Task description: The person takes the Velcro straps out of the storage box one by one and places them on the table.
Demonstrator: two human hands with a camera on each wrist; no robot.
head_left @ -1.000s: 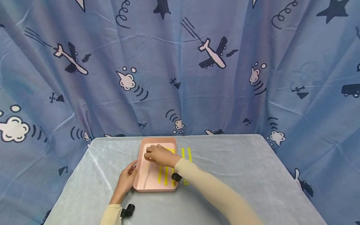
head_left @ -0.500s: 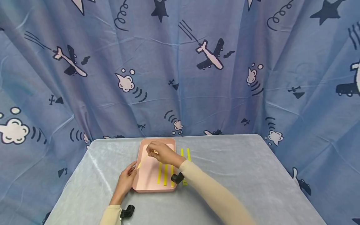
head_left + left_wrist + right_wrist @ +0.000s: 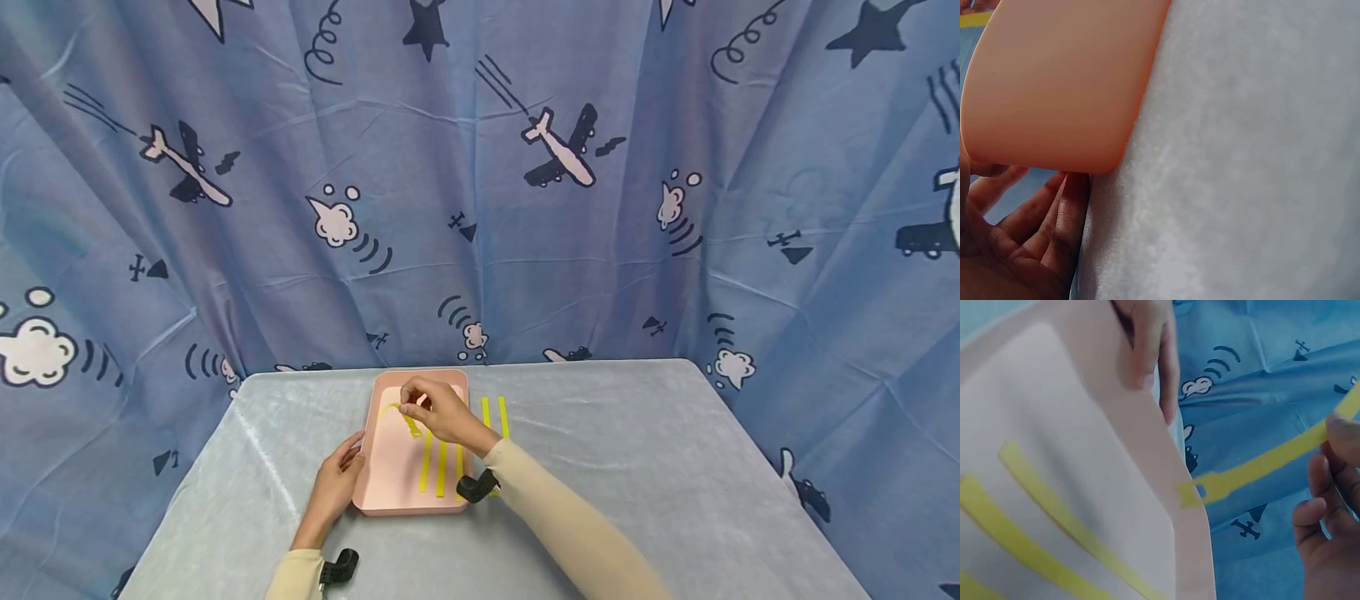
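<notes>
Grey table (image 3: 637, 467) stretched wide right of pink tray (image 3: 390, 479), set close to far edge. Left hand (image 3: 336, 483), fingers relaxed, touched tray's left rim; right hand (image 3: 442, 412), above tray, pinched slotted yellow strip (image 3: 1279, 456).

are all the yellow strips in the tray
No, two strips lie on the table to the right of the tray.

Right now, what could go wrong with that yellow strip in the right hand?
The held strip is pinched partway along by the right hand, ends free, so it may twist or swing. The yellow strips lying in the tray sit close together; a brush could nudge them. The left hand touches the tray's edge, so a push might shift it.
</notes>
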